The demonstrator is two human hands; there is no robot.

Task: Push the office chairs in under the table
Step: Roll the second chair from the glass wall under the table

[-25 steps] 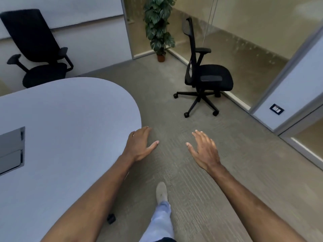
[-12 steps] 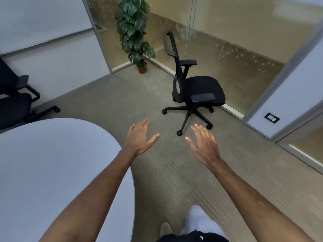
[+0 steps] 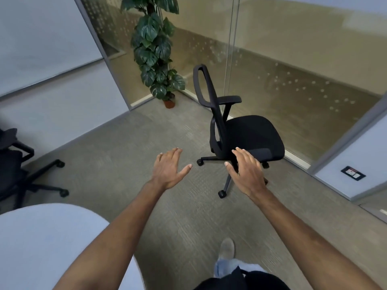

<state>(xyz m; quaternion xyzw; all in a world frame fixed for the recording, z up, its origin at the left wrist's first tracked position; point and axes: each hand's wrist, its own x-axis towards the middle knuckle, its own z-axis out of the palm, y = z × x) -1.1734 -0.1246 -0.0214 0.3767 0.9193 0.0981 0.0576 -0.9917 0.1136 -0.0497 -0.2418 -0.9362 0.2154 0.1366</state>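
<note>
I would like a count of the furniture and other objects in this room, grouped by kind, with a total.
Black office chairs: 2, one by the glass wall, one at the left edge
Tables: 1, the light round-ended table
Potted plants: 1, the potted plant in the corner
Wall sockets: 1, the wall socket
Total: 5

chair [image 3: 249, 132] at 1 o'clock: black | desk [image 3: 41, 243]: pale grey-blue | carpet [image 3: 125, 155]: grey-green, ribbed | plant [image 3: 155, 49]: dark green, terracotta pot

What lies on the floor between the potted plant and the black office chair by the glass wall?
In the head view only bare grey carpet lies between the green potted plant and the black office chair.
</note>
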